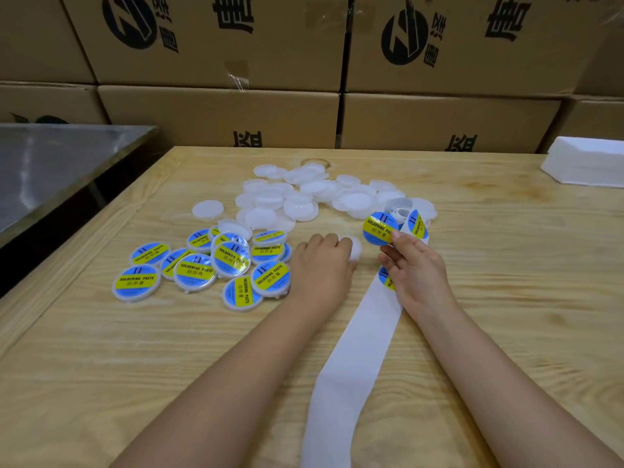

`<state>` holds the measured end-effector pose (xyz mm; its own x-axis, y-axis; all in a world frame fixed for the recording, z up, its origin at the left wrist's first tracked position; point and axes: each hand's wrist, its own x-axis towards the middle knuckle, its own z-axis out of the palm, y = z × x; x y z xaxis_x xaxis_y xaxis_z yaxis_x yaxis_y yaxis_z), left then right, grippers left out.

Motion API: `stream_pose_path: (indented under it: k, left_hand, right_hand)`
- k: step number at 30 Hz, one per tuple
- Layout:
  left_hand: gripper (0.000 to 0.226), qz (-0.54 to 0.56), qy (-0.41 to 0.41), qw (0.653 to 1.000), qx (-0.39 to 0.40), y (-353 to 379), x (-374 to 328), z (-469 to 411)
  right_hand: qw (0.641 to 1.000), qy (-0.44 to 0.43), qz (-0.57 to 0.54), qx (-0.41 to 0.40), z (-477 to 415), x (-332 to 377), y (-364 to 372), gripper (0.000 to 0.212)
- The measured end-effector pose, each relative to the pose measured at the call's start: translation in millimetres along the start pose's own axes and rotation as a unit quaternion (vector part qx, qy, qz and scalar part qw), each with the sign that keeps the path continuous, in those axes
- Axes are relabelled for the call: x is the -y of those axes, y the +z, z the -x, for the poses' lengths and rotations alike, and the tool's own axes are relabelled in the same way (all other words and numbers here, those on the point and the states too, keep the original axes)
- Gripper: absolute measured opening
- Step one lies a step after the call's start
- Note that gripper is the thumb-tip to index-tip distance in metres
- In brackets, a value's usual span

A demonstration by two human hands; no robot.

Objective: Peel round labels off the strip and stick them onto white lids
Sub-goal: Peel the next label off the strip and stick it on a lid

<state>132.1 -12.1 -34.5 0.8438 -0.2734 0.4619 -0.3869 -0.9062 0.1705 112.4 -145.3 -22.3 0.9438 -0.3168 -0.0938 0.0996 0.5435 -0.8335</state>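
My left hand [320, 261] grips a plain white lid [355, 252] on the wooden table [135, 349]. My right hand [413, 268] pinches a round blue and yellow label [378, 228], peeled up from the white backing strip [358, 349] that runs toward me under that hand. More labels [418, 224] sit on the strip beyond it. A heap of bare white lids [304, 197] lies behind my hands. Several labelled lids [202, 265] are gathered to the left.
Stacked cardboard boxes [219, 113] wall off the table's far edge. A steel table [50, 163] stands to the left across a gap. A white stack [587, 163] sits at the table's far right corner.
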Motion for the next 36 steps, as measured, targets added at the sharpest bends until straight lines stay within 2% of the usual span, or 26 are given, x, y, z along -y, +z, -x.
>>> stream_pose_path:
  k: [2, 5, 7, 9, 11, 14, 16, 20, 23, 25, 29, 33, 36]
  left_hand:
    - [0.015, 0.025, -0.002, 1.000, 0.002, -5, -2, 7]
    - [0.008, 0.115, -0.060, 0.991, 0.016, -9, -2, 13]
    - [0.006, 0.197, -0.098, 0.975, 0.017, -11, -1, 16]
    - [0.006, 0.294, -0.119, 0.948, 0.007, -14, 0, 19]
    - [0.013, 0.411, -0.153, 0.899, -0.003, -18, 0, 19]
    - [0.018, 0.568, -0.238, 0.788, -0.021, -25, 0, 18]
    - [0.014, 0.627, -0.283, 0.725, -0.017, -29, -1, 18]
    - [0.007, 0.702, -0.300, 0.645, 0.027, -34, -2, 18]
    - [0.022, 0.729, -0.310, 0.603, 0.086, -39, 0, 16]
    - [0.026, 0.730, -0.312, 0.599, 0.109, -41, 3, 14]
    - [0.025, 0.703, -0.302, 0.630, 0.133, -42, 6, 14]
    - [0.023, 0.697, -0.290, 0.640, 0.143, -41, 8, 15]
    - [0.024, 0.696, -0.304, 0.640, 0.119, -40, 9, 14]
  right_hand:
    - [1.000, -0.004, 0.008, 0.006, 1, 0, 1, 0.013]
    - [1.000, -0.011, 0.015, 0.021, 2, -1, 1, 0.011]
    - [0.999, -0.018, 0.015, 0.039, 3, 0, 0, 0.008]
    - [0.996, -0.041, 0.035, 0.066, 3, 1, -1, 0.013]
    - [0.986, -0.080, 0.107, 0.096, 5, -1, -1, 0.027]
    - [0.949, -0.140, 0.253, 0.127, 9, -8, 1, 0.049]
    - [0.927, -0.160, 0.311, 0.139, 11, -12, 3, 0.054]
    - [0.926, -0.166, 0.302, 0.154, 11, -13, 3, 0.048]
    - [0.932, -0.172, 0.283, 0.145, 11, -13, 2, 0.048]
    - [0.935, -0.168, 0.275, 0.146, 11, -14, 2, 0.050]
    - [0.931, -0.169, 0.280, 0.160, 11, -14, 2, 0.052]
    - [0.930, -0.187, 0.276, 0.156, 11, -12, 1, 0.049]
    - [0.962, -0.150, 0.198, 0.117, 8, -7, 1, 0.033]
